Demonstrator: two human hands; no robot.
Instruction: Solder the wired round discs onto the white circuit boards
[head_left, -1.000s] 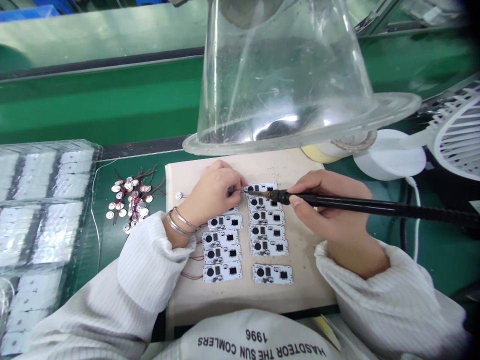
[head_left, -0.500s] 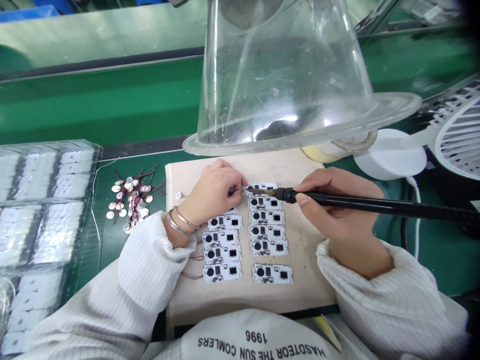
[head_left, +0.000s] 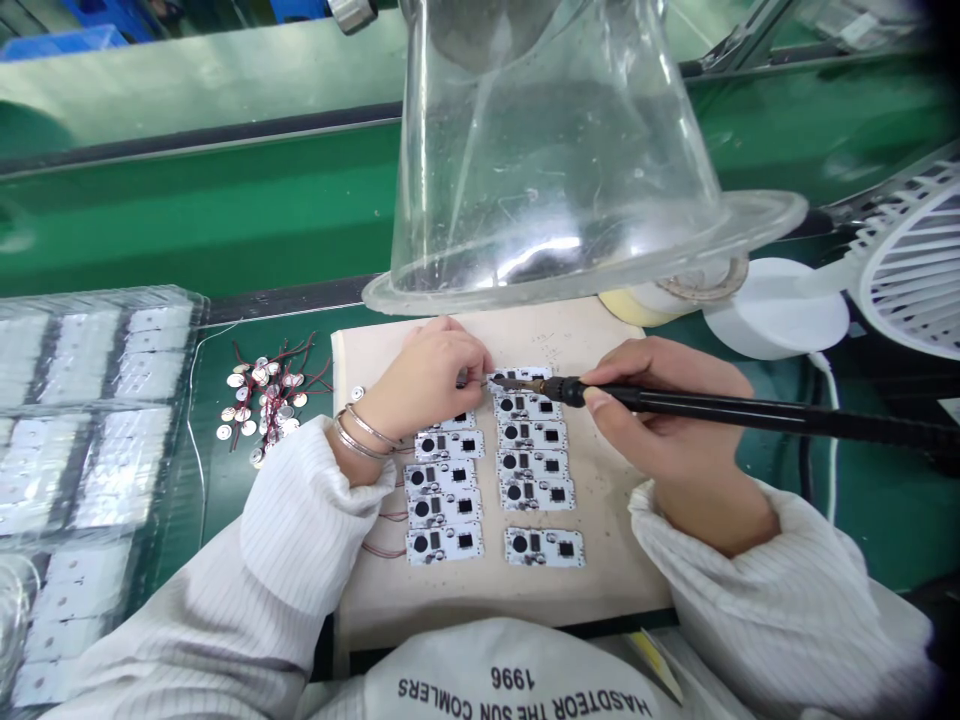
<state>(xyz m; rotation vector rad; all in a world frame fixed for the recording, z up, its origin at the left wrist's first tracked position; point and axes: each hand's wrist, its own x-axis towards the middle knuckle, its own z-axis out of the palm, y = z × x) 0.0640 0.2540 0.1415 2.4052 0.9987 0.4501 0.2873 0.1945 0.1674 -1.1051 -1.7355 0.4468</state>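
Note:
Two columns of small white circuit boards lie on a beige work mat. My right hand grips a black soldering iron like a pen, its tip resting on the topmost board of the right column. My left hand, silver bangles on its wrist, is curled with the fingertips pinched just left of that tip, holding something thin I cannot make out.
A clear cone-shaped fume hood hangs over the mat's far edge. Several metal discs with red wires lie to the left, beside clear trays of boards. A white fan and tape rolls sit at right.
Both hands hold nearly the same pose; the iron tip stays at the top board. The view has shifted slightly.

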